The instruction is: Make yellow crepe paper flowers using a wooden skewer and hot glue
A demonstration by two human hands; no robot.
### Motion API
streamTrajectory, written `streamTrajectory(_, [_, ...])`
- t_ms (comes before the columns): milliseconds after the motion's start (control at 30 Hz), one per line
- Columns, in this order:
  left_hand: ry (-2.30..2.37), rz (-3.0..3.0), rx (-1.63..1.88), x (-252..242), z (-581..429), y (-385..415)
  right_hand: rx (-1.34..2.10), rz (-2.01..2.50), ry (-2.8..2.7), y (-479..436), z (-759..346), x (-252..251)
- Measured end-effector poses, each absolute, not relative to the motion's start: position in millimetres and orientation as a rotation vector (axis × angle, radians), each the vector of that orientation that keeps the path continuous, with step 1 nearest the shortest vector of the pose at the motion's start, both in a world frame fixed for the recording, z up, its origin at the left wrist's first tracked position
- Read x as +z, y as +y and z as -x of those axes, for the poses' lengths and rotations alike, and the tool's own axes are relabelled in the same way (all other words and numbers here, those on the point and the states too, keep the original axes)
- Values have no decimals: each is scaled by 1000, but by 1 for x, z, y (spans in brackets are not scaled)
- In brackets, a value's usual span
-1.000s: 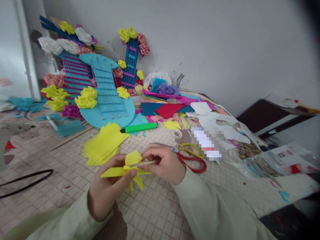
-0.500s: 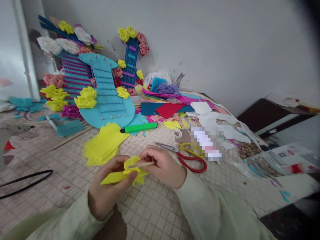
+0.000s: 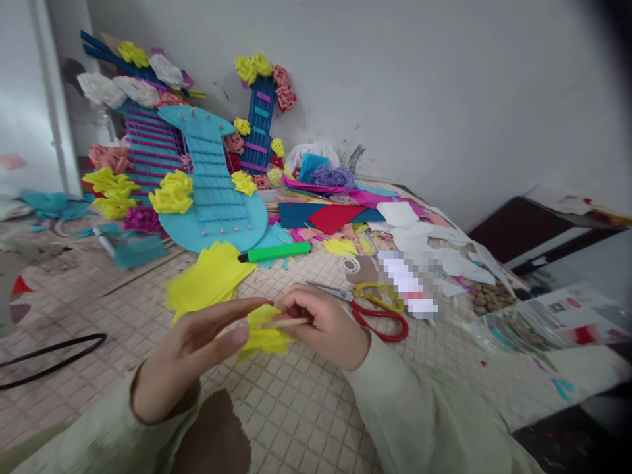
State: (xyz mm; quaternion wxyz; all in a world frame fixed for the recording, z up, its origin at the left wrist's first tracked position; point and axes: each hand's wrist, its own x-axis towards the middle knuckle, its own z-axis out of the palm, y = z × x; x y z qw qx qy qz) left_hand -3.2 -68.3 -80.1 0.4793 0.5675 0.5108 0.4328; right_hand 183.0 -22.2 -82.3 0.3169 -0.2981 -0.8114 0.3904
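Note:
My right hand [image 3: 323,322] is closed round a thin wooden stick [image 3: 284,322] with a piece of yellow felt [image 3: 264,336] rolled about its end. My left hand [image 3: 197,342] is stretched out, fingers straight, its fingertips touching the yellow felt from the left. Both hands hover low over the tiled floor [image 3: 296,421].
A stack of yellow felt sheets [image 3: 207,280], a green cutter [image 3: 276,252] and red-and-yellow scissors [image 3: 372,306] lie just beyond my hands. Blue felt guitar shapes [image 3: 212,191] with felt flowers lean on the wall. Coloured scraps [image 3: 336,214] and a black cable [image 3: 49,355] lie about.
My left hand has opened and straightened its fingers, sliding along the felt. The flat yellow strip that stuck out to the left has been rolled up on the stick.

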Motion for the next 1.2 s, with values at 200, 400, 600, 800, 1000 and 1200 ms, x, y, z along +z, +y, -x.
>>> streamTrajectory(200, [1236, -1339, 985, -84, -7, -72, 977, 827, -2128, -25, -182, -82])
streamTrajectory(400, [1268, -1213, 1013, -90, -4, -67, 759, 949, -2203, -27, -189, -81])
streamTrajectory(600, [1253, -1244, 946, -91, -4, -69, 658, 1013, -2386, -33, -188, -81])
streamTrajectory(800, [1193, -1185, 982, -92, -6, -70, 615, 973, -2374, -34, -186, -77])
streamTrajectory(1000, [1172, -1202, 1033, -86, -7, -72, 628, 877, -2289, -32, -186, -81])
streamTrajectory(1200, [1227, -1335, 1016, -84, -6, -72, 665, 748, -2281, -31, -185, -82])
